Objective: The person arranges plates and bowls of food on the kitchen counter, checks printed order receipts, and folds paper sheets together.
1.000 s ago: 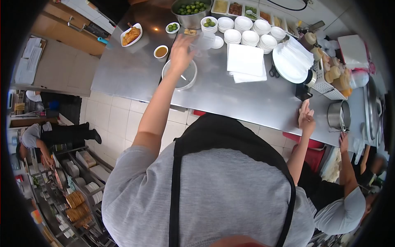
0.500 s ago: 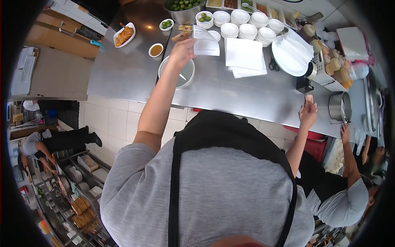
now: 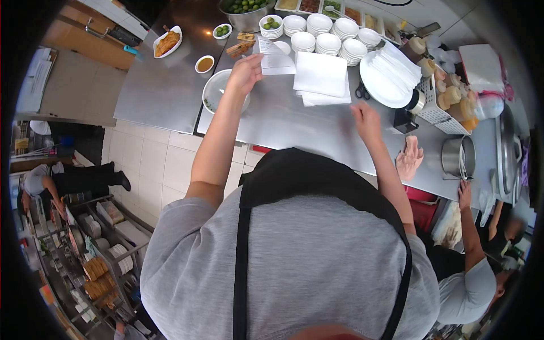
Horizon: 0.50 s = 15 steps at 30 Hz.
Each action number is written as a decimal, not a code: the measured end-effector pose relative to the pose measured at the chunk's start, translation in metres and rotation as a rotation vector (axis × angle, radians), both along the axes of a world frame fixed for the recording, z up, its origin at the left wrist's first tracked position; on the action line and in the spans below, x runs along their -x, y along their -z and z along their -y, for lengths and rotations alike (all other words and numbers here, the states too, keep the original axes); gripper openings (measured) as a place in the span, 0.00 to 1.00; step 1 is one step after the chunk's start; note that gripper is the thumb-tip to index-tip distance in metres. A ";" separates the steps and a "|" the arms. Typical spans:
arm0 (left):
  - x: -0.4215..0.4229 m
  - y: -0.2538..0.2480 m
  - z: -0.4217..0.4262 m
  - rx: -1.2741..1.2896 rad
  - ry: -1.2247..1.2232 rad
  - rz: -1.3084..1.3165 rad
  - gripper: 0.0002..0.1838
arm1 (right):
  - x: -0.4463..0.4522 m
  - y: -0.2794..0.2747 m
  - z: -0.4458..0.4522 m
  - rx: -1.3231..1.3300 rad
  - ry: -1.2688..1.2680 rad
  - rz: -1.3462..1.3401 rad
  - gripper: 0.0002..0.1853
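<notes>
My left hand is closed on the edge of a printed paper slip, which hangs over the counter. Just beneath that hand is a white bowl with a white utensil in it, partly covered by my wrist. My right hand is over the front of the counter, smeared by motion, its fingers curled and nothing visible in them. Nearest to it are a stack of white paper sheets and black-handled scissors. A crumpled pinkish cloth lies to its right, at the counter's edge.
Stacked white saucers and a pot of green limes stand at the back. A fried-food dish and a sauce cup are on the left. A metal pot is at right, beside a co-worker's hand.
My right hand has left the pinkish cloth and moved left toward the paper sheets. My left hand still holds the slip. The view has shifted slightly.
</notes>
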<state>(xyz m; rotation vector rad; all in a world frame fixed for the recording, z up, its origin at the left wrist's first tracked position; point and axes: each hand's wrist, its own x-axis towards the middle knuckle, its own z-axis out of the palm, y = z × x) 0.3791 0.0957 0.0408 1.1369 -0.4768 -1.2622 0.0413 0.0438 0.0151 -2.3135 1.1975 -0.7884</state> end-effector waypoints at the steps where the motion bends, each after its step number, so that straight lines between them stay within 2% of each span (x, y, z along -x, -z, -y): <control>1: 0.001 0.000 -0.001 -0.002 -0.011 0.003 0.14 | -0.011 -0.008 0.003 -0.118 -0.017 -0.038 0.10; 2: 0.002 0.000 -0.002 0.001 -0.014 0.008 0.14 | -0.022 -0.012 0.007 -0.236 -0.034 -0.077 0.10; 3: 0.004 0.000 -0.003 0.005 -0.017 0.013 0.14 | -0.034 -0.009 0.012 -0.235 -0.043 -0.076 0.10; 5: 0.006 0.003 -0.004 -0.003 -0.037 0.007 0.14 | -0.057 0.002 0.026 0.014 -0.229 0.038 0.08; 8: 0.006 0.004 -0.002 -0.025 -0.056 0.011 0.14 | -0.092 0.023 0.045 0.166 -0.327 0.031 0.05; 11: 0.009 0.001 -0.006 -0.041 -0.068 0.023 0.15 | -0.119 0.043 0.053 0.244 -0.289 -0.067 0.04; 15: 0.008 0.004 -0.009 -0.066 -0.082 0.049 0.15 | -0.129 0.062 0.065 0.212 -0.265 -0.211 0.04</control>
